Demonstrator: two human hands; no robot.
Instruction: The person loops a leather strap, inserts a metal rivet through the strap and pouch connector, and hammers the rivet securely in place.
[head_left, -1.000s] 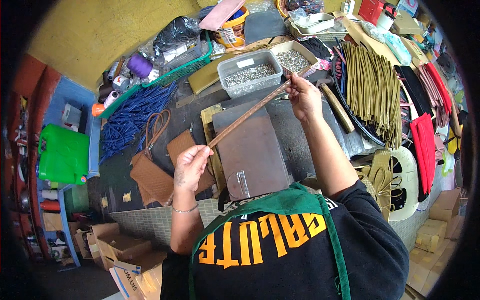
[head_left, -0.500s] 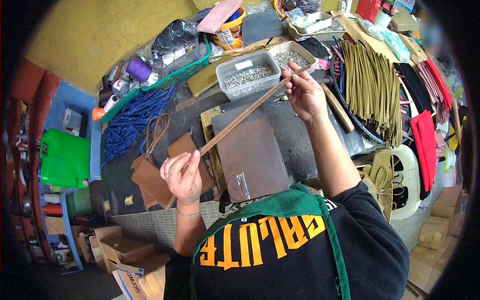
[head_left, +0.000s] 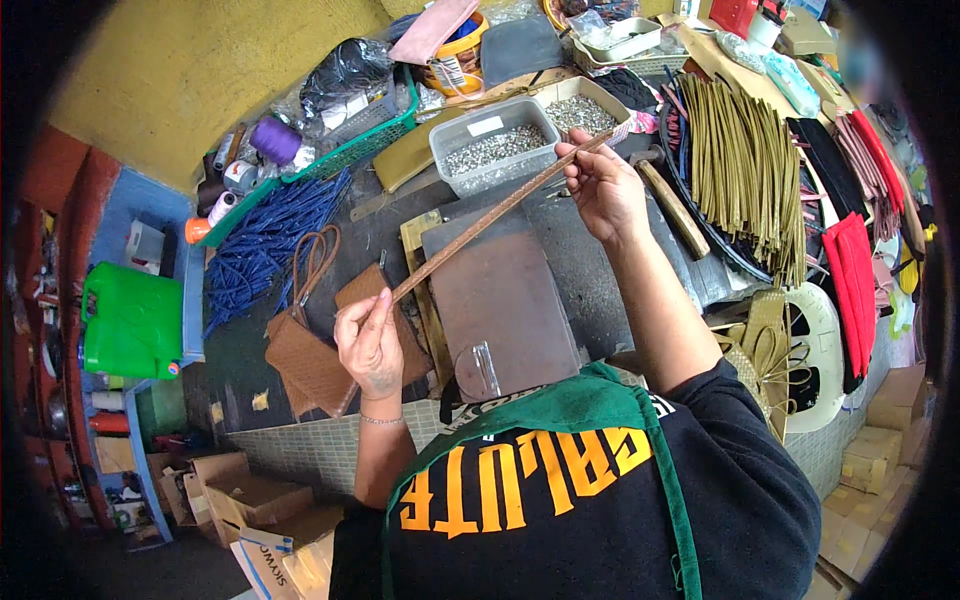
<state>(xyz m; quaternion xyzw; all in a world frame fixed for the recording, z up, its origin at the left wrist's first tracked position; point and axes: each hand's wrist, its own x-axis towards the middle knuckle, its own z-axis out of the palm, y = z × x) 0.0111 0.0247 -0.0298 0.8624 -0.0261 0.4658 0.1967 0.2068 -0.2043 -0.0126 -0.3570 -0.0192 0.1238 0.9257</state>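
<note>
A long, thin brown braided strap [head_left: 490,219] is stretched between my two hands, slanting up to the right. My left hand [head_left: 370,345] pinches its lower end between thumb and fingers. Near the upper end, my right hand [head_left: 605,190] grips it, and a short tip sticks out past the fingers. Below the strap lies a dark brown flat board [head_left: 495,310] with a small clear piece [head_left: 485,370] on it. Brown woven leather pouches [head_left: 305,365], one with a looped strap, lie to the left of my left hand.
Clear tubs of small metal pieces [head_left: 490,150] stand beyond the board. A wooden-handled hammer [head_left: 675,210] lies right of my right hand, beside a pile of olive straps [head_left: 745,180]. Blue strips [head_left: 270,240] and a green basket [head_left: 355,145] are at the left. A green jerrycan [head_left: 132,320] stands farther left.
My right hand has shifted slightly left along with the strap's upper end. My left hand has turned a little and moved slightly, still pinching the lower end.
</note>
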